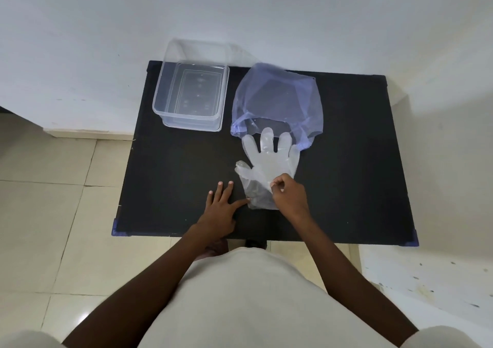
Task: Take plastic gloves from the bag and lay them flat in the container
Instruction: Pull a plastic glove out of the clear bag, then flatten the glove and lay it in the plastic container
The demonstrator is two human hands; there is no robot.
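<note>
A clear plastic glove [268,158] lies spread on the black table [173,166], its fingers pointing toward the mouth of a pale blue plastic bag [277,99]. My right hand [288,195] pinches the glove near its cuff. Flat on the table lies my left hand [222,203], fingers apart, its thumb tip touching the cuff's left edge. An empty clear plastic container [190,91] stands at the table's far left, with nothing visible inside.
The table stands against a white wall [240,14]. Beige floor tiles [53,227] lie to the left and right of it. Blue tape marks the table's near corners [116,227].
</note>
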